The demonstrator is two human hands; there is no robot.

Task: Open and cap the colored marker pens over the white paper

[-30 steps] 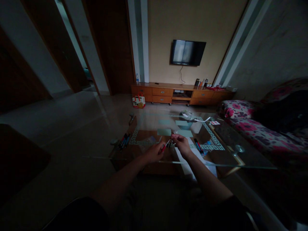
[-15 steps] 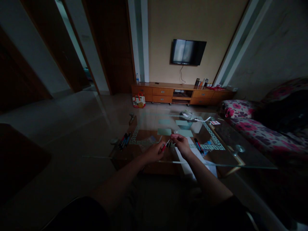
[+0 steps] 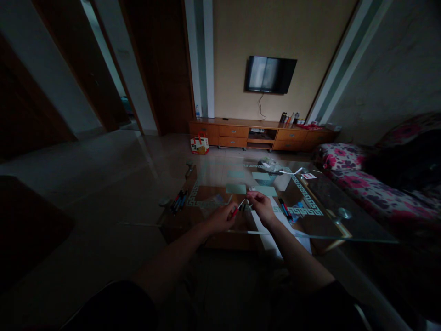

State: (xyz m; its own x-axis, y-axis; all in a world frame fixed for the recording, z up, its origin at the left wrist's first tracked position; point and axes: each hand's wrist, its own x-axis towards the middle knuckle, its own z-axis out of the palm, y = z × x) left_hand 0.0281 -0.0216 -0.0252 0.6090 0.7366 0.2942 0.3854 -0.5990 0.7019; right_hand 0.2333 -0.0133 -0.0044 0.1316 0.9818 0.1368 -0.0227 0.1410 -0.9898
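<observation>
Over the near part of the glass table [image 3: 324, 191], my left hand [image 3: 220, 219] is closed around a red pen [image 3: 235, 212]. A thin pale end of the pen points up and right. Just to the right, my right hand [image 3: 262, 208] is pinched, fingertips close to that end but with a small gap. Whatever lies between those fingertips is too small and dark to make out. Small black pieces [image 3: 242, 208] show below the gap between the hands. White paper [image 3: 265, 230] lies under my right forearm.
Several red, blue and black pens [image 3: 179, 202] lie at the table's left, with more pens [image 3: 284, 209] right of my right hand. A clear plastic bag [image 3: 270, 164] sits at the far side. A floral sofa [image 3: 361, 184] stands at right, a TV cabinet [image 3: 232, 130] beyond.
My right hand has drawn slightly to the right, and the gap to the pen's pale end looks a little wider. My left hand keeps its grip, nearly still.
</observation>
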